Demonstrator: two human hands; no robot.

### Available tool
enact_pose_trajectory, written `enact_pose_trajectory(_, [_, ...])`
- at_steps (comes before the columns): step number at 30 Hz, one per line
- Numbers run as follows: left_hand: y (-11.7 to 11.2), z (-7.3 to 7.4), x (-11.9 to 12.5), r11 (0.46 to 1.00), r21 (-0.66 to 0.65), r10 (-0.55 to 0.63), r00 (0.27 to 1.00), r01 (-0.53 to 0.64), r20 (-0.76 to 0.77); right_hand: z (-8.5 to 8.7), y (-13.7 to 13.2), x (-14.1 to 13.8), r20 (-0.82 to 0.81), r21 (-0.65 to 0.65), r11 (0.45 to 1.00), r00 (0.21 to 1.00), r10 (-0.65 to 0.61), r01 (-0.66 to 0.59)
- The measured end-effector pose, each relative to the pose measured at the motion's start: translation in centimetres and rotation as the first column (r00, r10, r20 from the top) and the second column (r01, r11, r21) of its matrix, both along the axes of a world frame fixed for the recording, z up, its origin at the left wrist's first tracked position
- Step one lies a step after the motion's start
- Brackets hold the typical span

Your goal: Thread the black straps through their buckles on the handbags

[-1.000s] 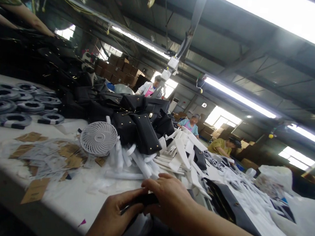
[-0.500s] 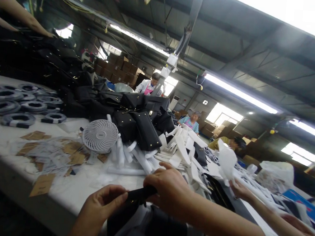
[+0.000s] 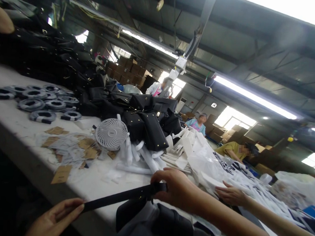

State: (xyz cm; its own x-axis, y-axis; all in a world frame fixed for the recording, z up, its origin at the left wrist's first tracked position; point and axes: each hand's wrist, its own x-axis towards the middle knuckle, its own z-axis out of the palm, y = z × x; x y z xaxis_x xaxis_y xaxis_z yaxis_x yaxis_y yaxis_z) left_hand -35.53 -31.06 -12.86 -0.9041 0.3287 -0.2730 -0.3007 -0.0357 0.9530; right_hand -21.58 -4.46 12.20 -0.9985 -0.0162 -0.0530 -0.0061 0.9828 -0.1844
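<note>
A flat black strap (image 3: 116, 198) is stretched between my two hands, slanting up to the right. My left hand (image 3: 56, 217) pinches its lower end between thumb and fingers. At the upper end my right hand (image 3: 172, 187) grips the strap, with a little gold-coloured hardware showing near it. Just below lies a black bag (image 3: 173, 225) with pale wrapping around it, partly cut off by the bottom edge. Whether the strap is joined to this bag I cannot tell.
A white round fan (image 3: 111, 134) stands near tags (image 3: 62, 174) and coiled straps (image 3: 43, 116). Black bags (image 3: 153, 130) are piled behind, beside white foam-like pieces (image 3: 183, 148). A co-worker's hand (image 3: 230, 194) reaches in from the right; another person's arm (image 3: 1, 19) shows upper left.
My left hand has moved down and left, drawing out a longer stretch of strap. The co-worker's hand at right has lowered; a white sheet it held up is down. The view has shifted.
</note>
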Motion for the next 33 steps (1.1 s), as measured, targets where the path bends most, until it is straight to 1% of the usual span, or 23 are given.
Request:
enact_pose_trajectory(2, [1.2, 0.4, 0.0, 0.998, -0.05, -0.035, 0.998, 0.032, -0.053, -0.1, 0.4, 0.1, 0.031, -0.132, 0.991, 0.999, 0.008, -0.004])
enact_pose_trajectory(4, [2.6, 0.8, 0.2, 0.992, -0.122, -0.058, 0.986, 0.039, -0.159, -0.2, 0.7, 0.3, 0.039, -0.216, 0.976, 0.999, 0.006, 0.002])
enact_pose_trajectory(6, [4.3, 1.7, 0.9, 0.983, -0.177, -0.098, 0.942, 0.042, -0.321, -0.3, 0.8, 0.3, 0.017, -0.249, 0.968, 1.0, -0.02, 0.023])
enact_pose_trajectory(7, [5.2, 2.5, 1.4, 0.982, -0.177, -0.133, 0.905, 0.066, -0.405, -0.4, 0.7, 0.3, 0.003, -0.259, 0.965, 0.999, -0.033, 0.033])
enact_pose_trajectory(8, [6.1, 3.4, 1.9, 0.982, -0.157, -0.17, 0.872, 0.108, -0.459, -0.5, 0.6, 0.4, -0.01, -0.268, 0.963, 0.999, -0.043, 0.038])
enact_pose_trajectory(9, [7.0, 4.4, 2.3, 0.974, -0.131, -0.225, 0.844, 0.184, -0.487, -0.6, 0.5, 0.4, -0.024, -0.271, 0.962, 0.999, -0.048, 0.04])
enact_pose_trajectory(10, [7.8, 5.4, 2.7, 0.953, -0.108, -0.299, 0.814, 0.284, -0.497, -0.9, 0.3, 0.6, -0.043, -0.265, 0.964, 0.998, -0.049, 0.036])
enact_pose_trajectory(11, [8.6, 6.4, 2.9, 0.928, -0.058, -0.348, 0.803, 0.367, -0.484, -1.2, 0.2, 0.8, -0.076, -0.248, 0.968, 0.996, -0.054, 0.033])
enact_pose_trajectory(13, [9.8, 7.8, 2.9, 0.872, 0.03, -0.426, 0.789, 0.488, -0.443, -2.2, -0.1, 1.6, -0.222, -0.161, 0.987, 0.973, -0.067, 0.031])
enact_pose_trajectory(14, [10.3, 8.2, 2.7, 0.849, 0.067, -0.453, 0.787, 0.524, -0.42, -3.0, -0.3, 2.2, -0.33, -0.098, 0.995, 0.942, -0.057, 0.026])
enact_pose_trajectory(16, [10.8, 8.3, 2.1, 0.812, 0.117, -0.495, 0.782, 0.571, -0.379, -4.8, -0.7, 3.3, -0.524, 0.014, 1.0, 0.852, 0.018, -0.012])
enact_pose_trajectory(17, [10.9, 8.2, 1.8, 0.796, 0.142, -0.513, 0.78, 0.589, -0.358, -5.8, -1.0, 3.9, -0.583, 0.046, 0.998, 0.81, 0.057, -0.038])
enact_pose_trajectory(18, [11.0, 8.1, 1.6, 0.782, 0.164, -0.528, 0.779, 0.602, -0.339, -6.9, -1.3, 4.3, -0.614, 0.053, 0.997, 0.786, 0.074, -0.053])
enact_pose_trajectory(19, [11.0, 8.0, 1.4, 0.769, 0.182, -0.542, 0.776, 0.613, -0.324, -7.9, -1.7, 4.6, -0.623, 0.036, 0.998, 0.78, 0.057, -0.045])
enact_pose_trajectory(20, [10.9, 8.0, 1.2, 0.758, 0.196, -0.553, 0.773, 0.622, -0.311, -8.8, -2.1, 4.7, -0.614, 0.001, 1.0, 0.789, 0.009, -0.011])
enact_pose_trajectory(22, [10.9, 8.1, 1.1, 0.741, 0.213, -0.574, 0.765, 0.637, -0.292, -10.4, -2.8, 4.4, -0.572, -0.089, 0.991, 0.809, -0.135, 0.103])
enact_pose_trajectory(24, [11.0, 8.4, 1.0, 0.733, 0.222, -0.584, 0.763, 0.642, -0.279, -11.4, -3.4, 3.7, -0.523, -0.18, 0.962, 0.808, -0.272, 0.207])
enact_pose_trajectory(26, [11.2, 8.7, 0.8, 0.731, 0.232, -0.584, 0.764, 0.642, -0.275, -12.0, -3.8, 3.0, -0.504, -0.248, 0.928, 0.781, -0.369, 0.278])
enact_pose_trajectory(30, [11.7, 8.5, 0.4, 0.72, 0.254, -0.585, 0.761, 0.646, -0.279, -12.8, -4.3, 2.4, -0.521, -0.337, 0.877, 0.707, -0.477, 0.343])
enact_pose_trajectory(33, [11.7, 8.2, 0.3, 0.701, 0.256, -0.612, 0.745, 0.666, -0.264, -13.3, -4.5, 2.5, -0.517, -0.371, 0.852, 0.679, -0.52, 0.37])
